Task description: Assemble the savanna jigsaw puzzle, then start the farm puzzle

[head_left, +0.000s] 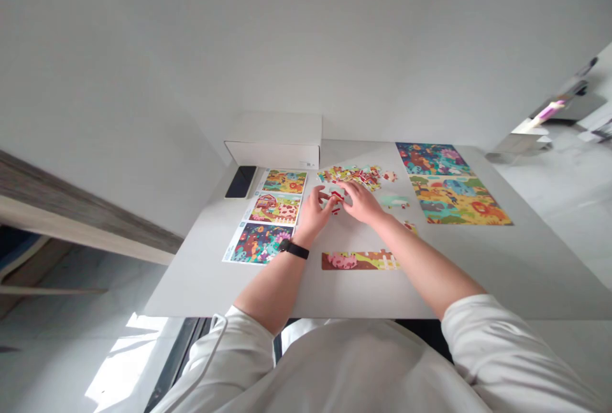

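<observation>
Over the middle of the table, my left hand (313, 214) and my right hand (362, 203) meet at a few red-and-white puzzle pieces (337, 194). Both hands have bent fingers, with thumbs and fingertips closed on these pieces; the exact grip is too small to make out. Just beyond my fingers lies a heap of loose puzzle pieces (366, 176). A joined strip of puzzle (342, 261), with a pink pig and white fence, rests nearer to me. Right of my right hand is a small pale-green joined section (394, 201), and another bit (410, 227) shows beside my forearm.
On the left lies a sheet with three pictures (275, 208), beside a dark-screened phone (240, 181). A white box (272, 153) stands at the back against the wall. Two assembled puzzles, one dark blue (433, 159) and one yellow (459, 201), lie at the right.
</observation>
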Motion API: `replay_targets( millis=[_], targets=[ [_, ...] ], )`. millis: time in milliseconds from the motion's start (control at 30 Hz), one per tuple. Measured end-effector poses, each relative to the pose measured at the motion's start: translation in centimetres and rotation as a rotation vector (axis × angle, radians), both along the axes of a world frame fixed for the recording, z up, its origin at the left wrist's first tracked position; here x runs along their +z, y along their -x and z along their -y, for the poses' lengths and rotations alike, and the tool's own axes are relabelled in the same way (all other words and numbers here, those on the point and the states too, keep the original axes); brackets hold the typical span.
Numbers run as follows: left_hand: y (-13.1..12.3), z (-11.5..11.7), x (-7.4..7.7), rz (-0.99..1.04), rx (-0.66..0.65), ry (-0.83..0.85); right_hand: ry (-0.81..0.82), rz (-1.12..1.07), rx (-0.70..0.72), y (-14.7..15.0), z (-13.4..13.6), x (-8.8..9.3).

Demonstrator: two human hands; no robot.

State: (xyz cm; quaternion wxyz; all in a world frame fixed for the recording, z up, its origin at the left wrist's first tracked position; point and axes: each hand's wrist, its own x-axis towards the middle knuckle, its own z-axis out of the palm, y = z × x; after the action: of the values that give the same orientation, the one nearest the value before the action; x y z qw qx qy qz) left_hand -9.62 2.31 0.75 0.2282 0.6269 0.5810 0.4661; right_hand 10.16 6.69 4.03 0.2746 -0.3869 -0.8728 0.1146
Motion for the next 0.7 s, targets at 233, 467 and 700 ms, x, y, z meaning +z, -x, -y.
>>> replay_targets(
  millis=[233, 467, 700],
  targets=[
    [-1.3, 0.3, -0.7, 0.314, -0.189, 0.083, -0.044, -0.075, -0.037, -2.1, 4.1, -0.5],
    [-1.1, 0.2, -0.7, 0.456, -0.251, 0.172, -0.062, -0.118, -0.077, -2.5, 4.4, -1.5],
    [-0.5, 0.5, -0.3, 0.078, -0.185, 0.062, -0.086, -0.073, -0.165, -4.2, 4.9, -1.5]
  ],
)
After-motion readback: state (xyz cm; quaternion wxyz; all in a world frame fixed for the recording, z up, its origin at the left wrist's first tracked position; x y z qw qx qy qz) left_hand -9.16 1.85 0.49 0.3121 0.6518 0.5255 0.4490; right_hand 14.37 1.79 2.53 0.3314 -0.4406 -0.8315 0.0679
